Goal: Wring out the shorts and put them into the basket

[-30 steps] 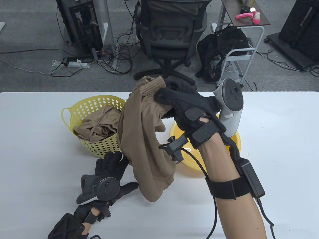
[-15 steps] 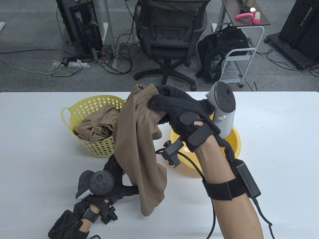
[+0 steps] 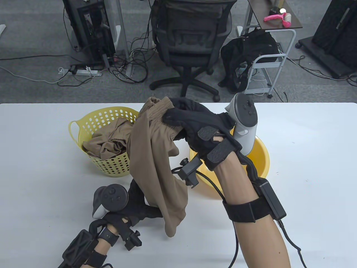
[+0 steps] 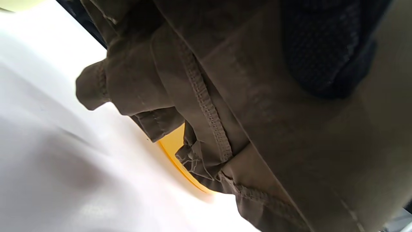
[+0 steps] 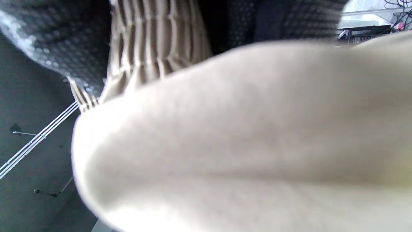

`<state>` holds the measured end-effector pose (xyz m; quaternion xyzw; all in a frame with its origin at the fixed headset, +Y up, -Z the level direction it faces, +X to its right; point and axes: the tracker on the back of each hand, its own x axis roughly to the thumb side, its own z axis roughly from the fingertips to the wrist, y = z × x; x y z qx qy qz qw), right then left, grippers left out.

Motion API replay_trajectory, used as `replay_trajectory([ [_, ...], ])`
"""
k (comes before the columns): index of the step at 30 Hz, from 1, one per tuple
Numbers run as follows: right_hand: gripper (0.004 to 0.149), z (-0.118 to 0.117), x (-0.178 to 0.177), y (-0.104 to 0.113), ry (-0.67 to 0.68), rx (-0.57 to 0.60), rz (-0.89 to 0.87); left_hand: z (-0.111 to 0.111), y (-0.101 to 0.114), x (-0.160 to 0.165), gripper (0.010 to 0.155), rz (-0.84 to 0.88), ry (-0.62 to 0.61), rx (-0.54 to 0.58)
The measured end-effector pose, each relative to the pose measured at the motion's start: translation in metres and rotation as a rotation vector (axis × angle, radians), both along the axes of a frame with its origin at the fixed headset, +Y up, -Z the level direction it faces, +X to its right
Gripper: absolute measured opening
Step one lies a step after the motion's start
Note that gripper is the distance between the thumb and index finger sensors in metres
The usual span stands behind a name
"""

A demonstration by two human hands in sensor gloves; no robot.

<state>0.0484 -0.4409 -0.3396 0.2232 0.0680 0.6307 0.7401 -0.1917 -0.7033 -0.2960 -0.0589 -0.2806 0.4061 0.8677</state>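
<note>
My right hand (image 3: 174, 125) holds the tan shorts (image 3: 150, 159) up by the ribbed waistband, above the gap between basket and basin. The cloth hangs down in a long fold almost to the table. Low down, my left hand (image 3: 142, 203) closes round the hanging part, fingers behind the cloth and thumb in front. The left wrist view is filled by the shorts (image 4: 257, 112) with a gloved finger (image 4: 322, 58) on the cloth. In the right wrist view gloved fingers (image 5: 48, 38) clamp the waistband (image 5: 145, 48). The yellow perforated basket (image 3: 83, 131) stands at the left.
Another tan garment (image 3: 106, 142) lies bunched inside the basket. A yellow basin (image 3: 259, 150) sits under my right wrist, its rim (image 4: 180, 164) showing beneath the cloth. An office chair (image 3: 192, 42) and a cart (image 3: 267, 61) stand beyond the white table (image 3: 306, 167).
My left hand rose off the table, turned and took hold of the lower part of the shorts. My right hand shifted slightly left and down with the waistband.
</note>
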Motion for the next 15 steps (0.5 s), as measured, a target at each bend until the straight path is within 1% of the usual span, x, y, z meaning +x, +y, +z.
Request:
replay_trajectory([
  [5,0.068,0.001,-0.01,0.0,0.031,-0.001,-0.016,-0.014,-0.004,0.0,0.144,0.064,0.039,-0.073],
  [7,0.068,0.001,-0.013,0.0,0.037,0.0,-0.02,-0.018,-0.004,0.001,0.14,0.09,0.032,-0.086],
  [8,0.068,0.0,-0.015,-0.001,0.042,-0.001,-0.024,-0.02,-0.004,0.002,0.139,0.108,0.053,-0.086],
  [12,0.068,-0.001,-0.021,-0.003,0.06,-0.005,-0.048,-0.024,-0.003,0.009,0.131,0.17,0.054,-0.09],
  [13,0.068,-0.001,-0.021,-0.003,0.062,-0.009,-0.053,-0.024,-0.003,0.01,0.129,0.176,0.071,-0.089],
  [14,0.068,-0.001,-0.022,-0.004,0.062,-0.009,-0.056,-0.025,-0.002,0.011,0.125,0.185,0.085,-0.077],
  [15,0.068,-0.001,-0.022,-0.004,0.064,-0.007,-0.059,-0.026,-0.003,0.014,0.122,0.201,0.073,-0.083],
])
